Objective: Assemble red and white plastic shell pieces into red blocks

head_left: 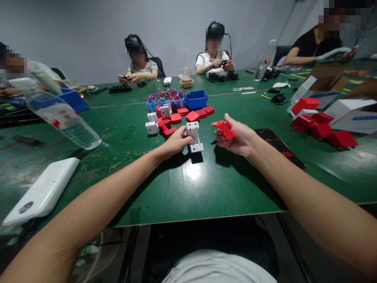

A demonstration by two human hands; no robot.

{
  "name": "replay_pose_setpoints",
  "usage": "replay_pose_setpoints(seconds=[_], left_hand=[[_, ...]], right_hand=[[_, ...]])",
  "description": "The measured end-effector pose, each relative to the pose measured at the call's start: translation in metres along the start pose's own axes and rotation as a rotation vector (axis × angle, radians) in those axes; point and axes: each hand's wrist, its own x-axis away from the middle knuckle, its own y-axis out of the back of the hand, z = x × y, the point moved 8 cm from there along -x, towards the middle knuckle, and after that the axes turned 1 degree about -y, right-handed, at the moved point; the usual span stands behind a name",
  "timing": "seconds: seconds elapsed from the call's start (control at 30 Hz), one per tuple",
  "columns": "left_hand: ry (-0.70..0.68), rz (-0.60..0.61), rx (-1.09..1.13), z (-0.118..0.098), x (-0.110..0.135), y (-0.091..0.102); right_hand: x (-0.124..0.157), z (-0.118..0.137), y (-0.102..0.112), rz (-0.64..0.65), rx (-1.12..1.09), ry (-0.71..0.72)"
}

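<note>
My left hand grips a white plastic housing that stands upright on the green table. My right hand hovers just to its right, fingers curled round a small red plastic cover. Behind them lie several loose red covers and white housings in a small heap. Two blue bins behind the heap hold a tangle of coloured wires.
A clear water bottle lies at the left, with a white power bank near the front edge. A dark phone lies right of my hand. More red parts and white boxes stand at right. Other people work along the far side.
</note>
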Motion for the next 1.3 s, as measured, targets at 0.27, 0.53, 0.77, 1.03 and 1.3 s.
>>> replay_pose_setpoints(seconds=[0.27,0.53,0.77,1.03,1.3], left_hand=[[-0.004,0.003,-0.005,0.001,0.000,0.000],[-0.005,-0.002,-0.005,0.000,0.000,0.000],[-0.006,0.005,-0.008,-0.001,0.001,0.000],[-0.009,0.006,-0.004,0.001,-0.001,0.001],[0.003,0.001,-0.002,0.000,0.000,0.000]], right_hand=[[-0.003,0.001,-0.001,0.064,0.006,-0.002],[-0.005,0.002,0.002,-0.010,-0.045,0.026],[-0.005,0.004,0.004,-0.001,0.001,0.138],[-0.011,0.011,0.007,0.008,0.072,0.283],[-0.013,0.014,0.014,-0.009,0.268,0.409]])
